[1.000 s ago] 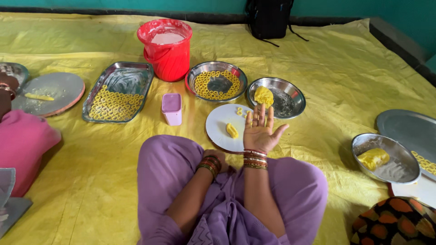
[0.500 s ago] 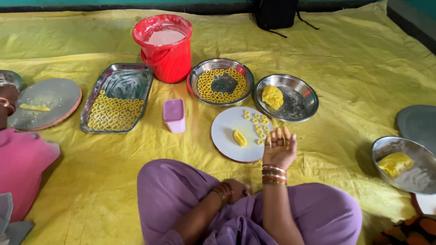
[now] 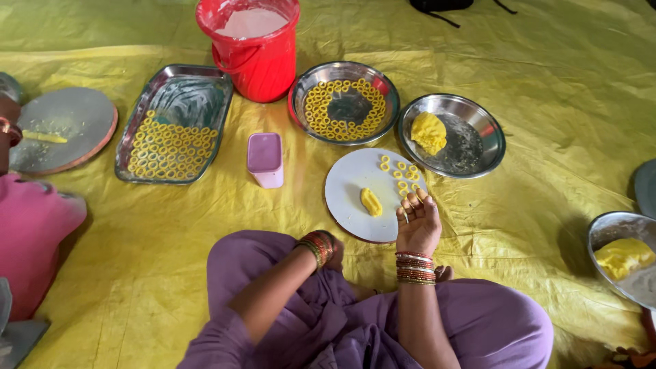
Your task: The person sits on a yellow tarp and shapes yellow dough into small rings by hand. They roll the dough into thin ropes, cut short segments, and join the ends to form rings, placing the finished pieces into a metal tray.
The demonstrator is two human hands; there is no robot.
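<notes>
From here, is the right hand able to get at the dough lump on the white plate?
Probably yes: the right hand rests at the white plate's edge, and nothing lies between it and the dough lump.

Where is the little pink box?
In the head view, the pink box stands on the yellow sheet, left of the white round plate, between it and the rectangular steel tray, just below the red bucket.

Crinkled yellow plastic sheet across the floor, daylight

Dough rings lie on the plate (bucket behind).
</notes>
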